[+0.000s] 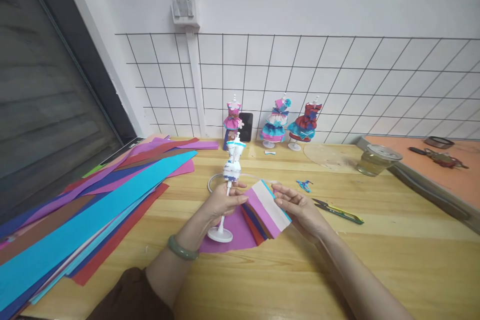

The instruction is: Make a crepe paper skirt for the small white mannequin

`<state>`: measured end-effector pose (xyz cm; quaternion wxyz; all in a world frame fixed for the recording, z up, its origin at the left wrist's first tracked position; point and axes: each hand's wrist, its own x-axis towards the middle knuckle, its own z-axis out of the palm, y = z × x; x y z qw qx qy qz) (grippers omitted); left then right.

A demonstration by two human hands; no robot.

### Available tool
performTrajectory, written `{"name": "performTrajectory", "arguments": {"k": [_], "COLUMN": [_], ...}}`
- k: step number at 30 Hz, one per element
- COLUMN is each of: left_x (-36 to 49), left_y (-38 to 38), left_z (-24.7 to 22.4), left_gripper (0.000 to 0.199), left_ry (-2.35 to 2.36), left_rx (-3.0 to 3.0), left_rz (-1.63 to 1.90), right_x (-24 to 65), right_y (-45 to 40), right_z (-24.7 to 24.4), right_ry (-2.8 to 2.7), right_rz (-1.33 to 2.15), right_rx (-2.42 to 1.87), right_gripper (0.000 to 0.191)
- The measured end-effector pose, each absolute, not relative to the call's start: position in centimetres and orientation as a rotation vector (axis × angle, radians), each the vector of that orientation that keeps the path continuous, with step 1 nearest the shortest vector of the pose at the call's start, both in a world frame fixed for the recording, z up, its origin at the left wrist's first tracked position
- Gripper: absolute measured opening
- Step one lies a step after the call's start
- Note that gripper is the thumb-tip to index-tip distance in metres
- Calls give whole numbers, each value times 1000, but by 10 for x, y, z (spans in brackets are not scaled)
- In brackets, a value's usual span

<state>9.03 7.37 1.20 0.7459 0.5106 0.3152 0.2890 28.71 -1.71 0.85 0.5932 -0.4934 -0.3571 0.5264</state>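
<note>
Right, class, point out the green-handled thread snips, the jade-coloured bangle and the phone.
Green-handled thread snips (347, 214): head view, on the handle.
Jade-coloured bangle (182, 250): head view, on the band's front.
Phone (246, 126): head view, on its dark face.

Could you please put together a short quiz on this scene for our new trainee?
1. Multiple choice: what do the left hand and right hand hold between them?
a) a roll of tape
b) layered coloured strips
c) the clear cup

2. True or false: the green bangle is on the person's right wrist.

3. Fill in the blank: near the tiled wall, at the back of the table, stand ___ miniature dress forms in colourful outfits.

Key: 1 b; 2 false; 3 three.
</note>
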Motion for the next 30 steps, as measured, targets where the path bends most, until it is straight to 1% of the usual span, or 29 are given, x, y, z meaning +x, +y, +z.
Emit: {"name": "performTrajectory", "arguments": {"k": [7,14,17,20,23,30], "left_x": [90,90,90,89,89,87], "left_y": [75,76,76,77,77,77], "left_z": [8,10,10,10,9,10], "left_gripper": [52,50,51,50,49,45], "left_ry": [679,667,655,651,644,657], "left_rx": [1136,1128,1129,1132,1147,1195], "left_rz": [627,692,685,680,669,660], "right_x": [288,289,291,293,294,301], "right_y": [-17,-19,-20,-20,-20,-17], "right_z": [6,6,7,9,10,9], "right_ry": [-803,-899,-1010,-1145,-1128,-895], "right_rz": [1258,1473,1491,1390,1253,1083], "right_rx": [-1103,-1119,-1169,-1252,-1304,-1250], "right_gripper": [40,52,45,31,29,27]}}
